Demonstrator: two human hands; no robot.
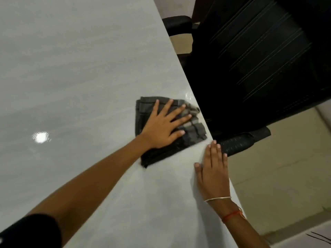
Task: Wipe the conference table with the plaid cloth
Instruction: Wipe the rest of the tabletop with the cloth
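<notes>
Pale glossy conference table (71,68) fills the left, a black chair (250,59) tucked against its right edge. The folded plaid cloth (195,131) lies flat near that edge, roughly square, a corner pointing at the chair. The left hand (161,129) presses it, fingers (168,107) spread. Nearer, the right hand (214,169) lies flat on the table's edge, fingers together, a bangle (217,199) at the wrist.

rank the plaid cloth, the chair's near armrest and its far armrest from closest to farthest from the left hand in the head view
1. plaid cloth: directly under the left hand, which presses flat on it.
2. near armrest: just past the table edge, to the hand's right.
3. far armrest: much farther up along the same edge, on the other side of the chair.
</notes>
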